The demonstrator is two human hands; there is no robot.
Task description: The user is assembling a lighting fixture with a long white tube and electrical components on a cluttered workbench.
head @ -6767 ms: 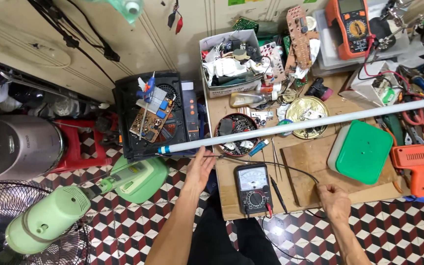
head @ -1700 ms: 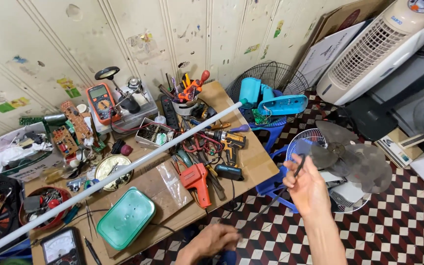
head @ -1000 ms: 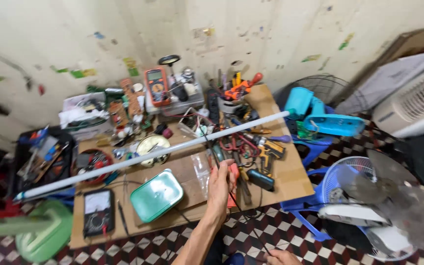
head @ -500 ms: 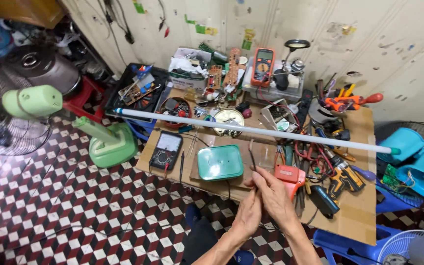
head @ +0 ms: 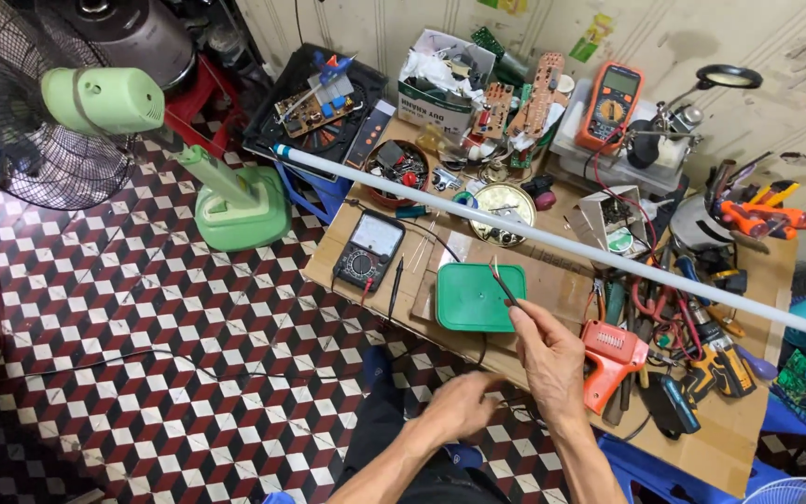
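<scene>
The right hand (head: 552, 359) now pinches a thin probe lead (head: 503, 285), tip raised over the green lid (head: 479, 297) just ahead of it, where half a second ago both hands met empty-looking at the worktop (head: 729, 439) edge. The left hand (head: 459, 403), loosely curled and empty, hangs below that edge. Beyond the fingers the long white tube (head: 552, 241) bars the way; an orange tool (head: 608, 359) crowds the right.

Two multimeters (head: 368, 252) (head: 611, 105); one long white tube (head: 552, 241); one green lid (head: 480, 297); two hands (head: 464, 403) (head: 549, 355)
</scene>
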